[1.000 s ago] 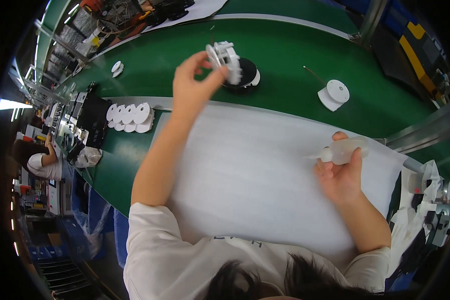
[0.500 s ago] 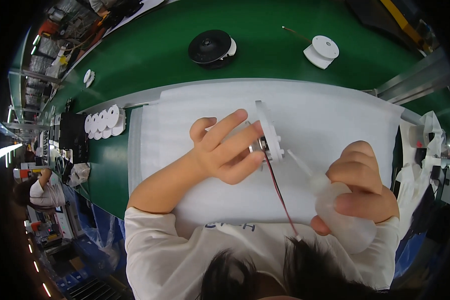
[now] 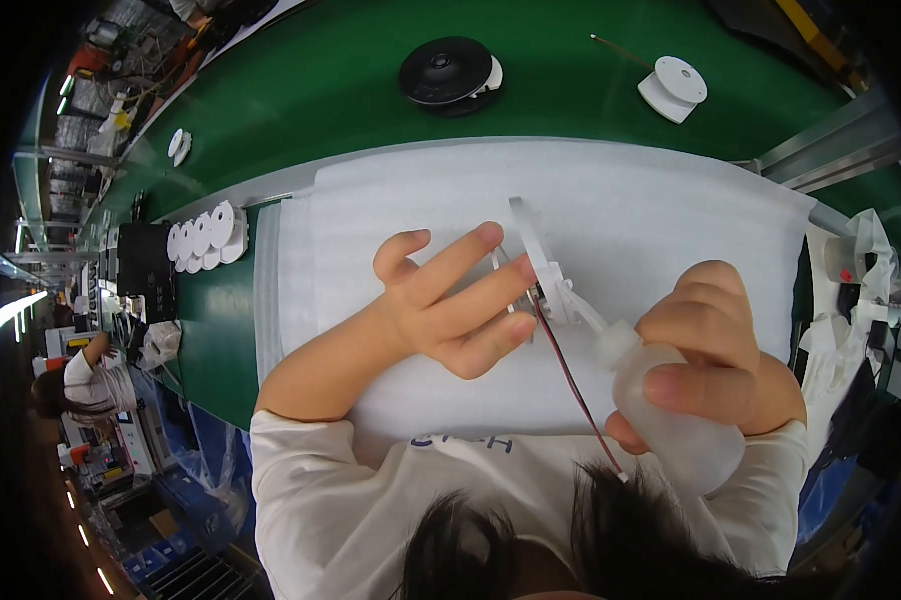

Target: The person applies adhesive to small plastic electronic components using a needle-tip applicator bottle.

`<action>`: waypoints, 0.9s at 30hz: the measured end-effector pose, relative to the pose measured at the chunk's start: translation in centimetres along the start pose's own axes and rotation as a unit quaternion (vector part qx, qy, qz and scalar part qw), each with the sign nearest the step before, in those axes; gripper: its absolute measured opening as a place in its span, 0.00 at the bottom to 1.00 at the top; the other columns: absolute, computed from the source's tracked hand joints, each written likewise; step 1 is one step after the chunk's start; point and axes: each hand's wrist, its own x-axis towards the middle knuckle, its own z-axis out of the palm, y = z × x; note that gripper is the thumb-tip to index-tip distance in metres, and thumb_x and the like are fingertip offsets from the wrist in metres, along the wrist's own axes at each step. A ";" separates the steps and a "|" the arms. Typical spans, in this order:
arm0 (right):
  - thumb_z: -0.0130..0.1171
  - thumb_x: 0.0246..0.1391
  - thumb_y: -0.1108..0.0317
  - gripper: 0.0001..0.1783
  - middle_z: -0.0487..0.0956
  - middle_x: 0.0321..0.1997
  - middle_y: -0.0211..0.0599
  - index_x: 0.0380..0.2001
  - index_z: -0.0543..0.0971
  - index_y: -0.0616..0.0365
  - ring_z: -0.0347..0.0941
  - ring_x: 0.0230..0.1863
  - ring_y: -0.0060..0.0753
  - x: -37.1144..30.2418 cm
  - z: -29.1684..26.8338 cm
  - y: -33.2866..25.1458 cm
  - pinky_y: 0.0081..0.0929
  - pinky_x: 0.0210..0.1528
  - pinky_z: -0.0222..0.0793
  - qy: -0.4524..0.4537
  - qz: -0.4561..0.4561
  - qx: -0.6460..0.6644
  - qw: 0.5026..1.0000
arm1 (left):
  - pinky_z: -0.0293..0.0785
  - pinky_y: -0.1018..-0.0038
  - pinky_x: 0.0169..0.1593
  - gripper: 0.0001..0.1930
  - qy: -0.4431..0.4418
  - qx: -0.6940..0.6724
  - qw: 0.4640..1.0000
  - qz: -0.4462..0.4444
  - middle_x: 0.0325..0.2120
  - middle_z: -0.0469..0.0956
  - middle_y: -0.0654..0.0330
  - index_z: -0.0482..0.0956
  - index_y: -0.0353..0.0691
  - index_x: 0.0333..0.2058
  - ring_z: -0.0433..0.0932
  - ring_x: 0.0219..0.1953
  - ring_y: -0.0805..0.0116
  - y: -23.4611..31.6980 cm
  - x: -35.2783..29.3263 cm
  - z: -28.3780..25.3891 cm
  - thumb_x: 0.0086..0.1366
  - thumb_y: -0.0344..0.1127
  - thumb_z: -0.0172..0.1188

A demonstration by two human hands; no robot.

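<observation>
Left hand (image 3: 450, 300) grips the white plastic part (image 3: 542, 262) over the foam sheet (image 3: 670, 200); right hand (image 3: 715, 350) clasps the squeeze bottle (image 3: 670, 410) — nozzle at the part, dosing apparently underway.

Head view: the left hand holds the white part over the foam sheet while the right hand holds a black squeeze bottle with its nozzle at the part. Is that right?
Not quite. In the head view the squeeze bottle in the right hand is translucent white, not black. The rest stands: the left hand holds the white part over the foam sheet, and the bottle's nozzle is at the part.
</observation>
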 end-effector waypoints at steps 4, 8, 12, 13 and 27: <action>0.64 0.30 0.58 0.18 0.70 0.22 0.30 0.28 0.74 0.51 0.60 0.13 0.20 0.5 1.1 0.5 0.17 0.16 0.46 0.115 -0.044 -0.017 0.992 | 0.49 0.61 0.48 0.15 -0.004 0.008 1.000 0.001 0.38 0.73 0.65 0.59 0.51 0.39 0.71 0.35 0.64 0.1 0.1 -0.1 0.53 0.37 0.50; 0.63 0.30 0.59 0.18 0.70 0.22 0.31 0.28 0.74 0.51 0.60 0.13 0.20 0.4 1.2 0.7 0.17 0.16 0.46 0.126 -0.054 -0.026 0.990 | 0.49 0.61 0.48 0.14 -0.005 0.009 1.000 -0.001 0.37 0.73 0.65 0.60 0.50 0.39 0.71 0.35 0.64 0.1 0.2 -0.1 0.53 0.36 0.50; 0.62 0.30 0.60 0.17 0.69 0.22 0.30 0.29 0.73 0.50 0.59 0.13 0.19 0.1 1.1 0.6 0.17 0.17 0.47 0.095 -0.060 -0.039 0.993 | 0.50 0.62 0.48 0.13 -0.002 0.025 0.999 -0.020 0.36 0.73 0.62 0.61 0.49 0.38 0.71 0.34 0.64 0.0 0.2 0.1 0.53 0.34 0.50; 0.62 0.30 0.60 0.17 0.69 0.22 0.30 0.29 0.73 0.50 0.59 0.13 0.19 0.1 1.2 0.6 0.17 0.17 0.47 0.094 -0.061 -0.038 0.993 | 0.50 0.63 0.48 0.14 0.015 0.031 0.999 -0.025 0.36 0.73 0.61 0.62 0.49 0.39 0.71 0.34 0.64 -0.1 0.2 0.2 0.53 0.33 0.50; 0.61 0.35 0.60 0.18 0.68 0.21 0.28 0.33 0.69 0.47 0.58 0.14 0.20 -0.6 2.1 0.9 0.18 0.20 0.49 0.112 -0.104 -0.091 0.984 | 0.51 0.71 0.41 0.40 -0.033 -0.127 0.969 -0.208 0.36 0.72 0.57 0.59 0.42 0.46 0.68 0.40 0.64 -0.2 0.4 0.1 0.29 0.40 0.66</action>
